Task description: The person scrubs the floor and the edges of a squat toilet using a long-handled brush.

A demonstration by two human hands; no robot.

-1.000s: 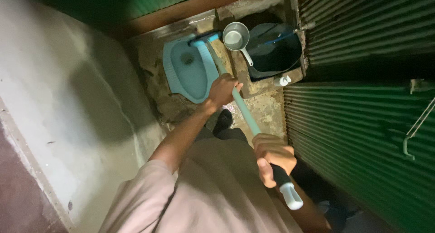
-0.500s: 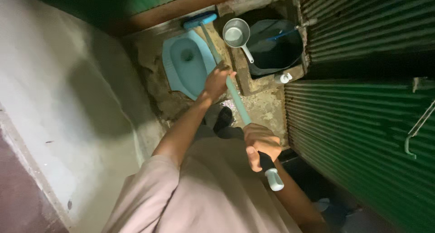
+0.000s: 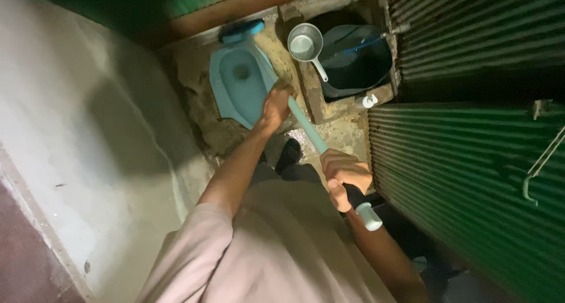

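Moved: since a second ago we have pushed the long-handled brush (image 3: 306, 123) forward; its blue head (image 3: 241, 30) has gone from the far rim of the pan to the floor just beyond it, by the brown back ledge (image 3: 235, 8).
Left hand: our left hand (image 3: 275, 106) is wrapped shut round the teal shaft, partway down, over the near right edge of the squat toilet pan (image 3: 238, 88).
Right hand: our right hand (image 3: 346, 182) is clamped on the dark grip sleeve near the pale end cap (image 3: 372, 217), close to our body.
Brush: it runs slantwise from our right hand up to the far edge of the pan, head resting at floor level.
Around: a metal dipper (image 3: 306, 44) sits on the rim beside a dark bucket (image 3: 356, 58); a small white bottle (image 3: 369, 101) stands near the green corrugated wall (image 3: 471, 173).
Progress: we judge scrubbing mid-way. The pan looks fairly clean, though the dim light hides detail, while the stained concrete floor (image 3: 203, 111) about it looks still grimy and wet in patches.
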